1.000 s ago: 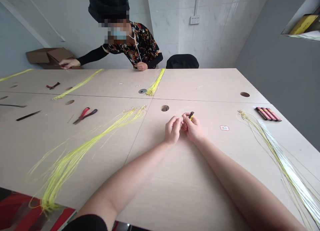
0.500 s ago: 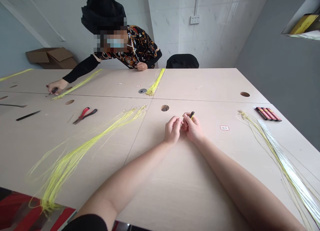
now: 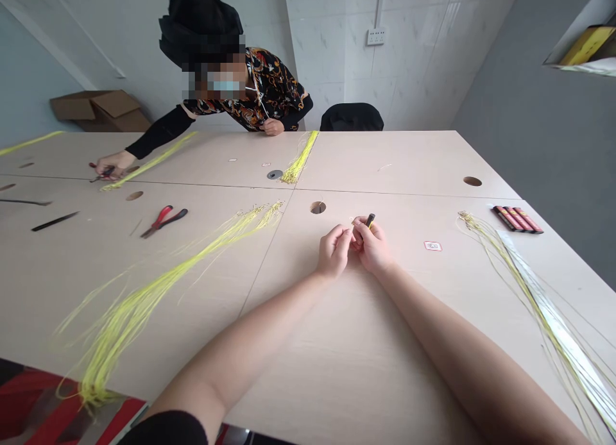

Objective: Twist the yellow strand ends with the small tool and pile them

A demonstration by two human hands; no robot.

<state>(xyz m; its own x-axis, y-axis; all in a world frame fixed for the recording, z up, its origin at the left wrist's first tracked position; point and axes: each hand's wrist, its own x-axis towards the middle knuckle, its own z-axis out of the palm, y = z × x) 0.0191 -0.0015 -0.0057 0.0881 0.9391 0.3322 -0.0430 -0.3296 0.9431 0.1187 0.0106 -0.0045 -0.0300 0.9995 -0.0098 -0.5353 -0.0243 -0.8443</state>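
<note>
My left hand (image 3: 333, 249) and my right hand (image 3: 372, 245) meet over the near table, fingertips almost touching. The left is closed in a pinch; whatever it holds is too small to make out. In the right, the fingers are closed on a small black-and-yellow stick-like tool (image 3: 370, 220), its black end standing up above the thumb. A tiny gold-coloured bit shows at the right fingertips. To the left lies a bundle of yellow lines (image 3: 158, 290) with small gold-coloured hook-like ends. Another bundle of lines (image 3: 522, 275) lies along a pale strip at the right.
Red-and-black pliers (image 3: 161, 222) and a black tweezer-like tool (image 3: 55, 221) lie at the left. Several red-and-black sticks (image 3: 517, 219) are at the right, a small label (image 3: 432, 246) nearer. Across the table a co-worker's hand (image 3: 113, 164) holds pliers beside yellow lines (image 3: 154, 159).
My hands stay together with only slight finger movement. The co-worker's hand has shifted slightly, and more of its pliers shows.
</note>
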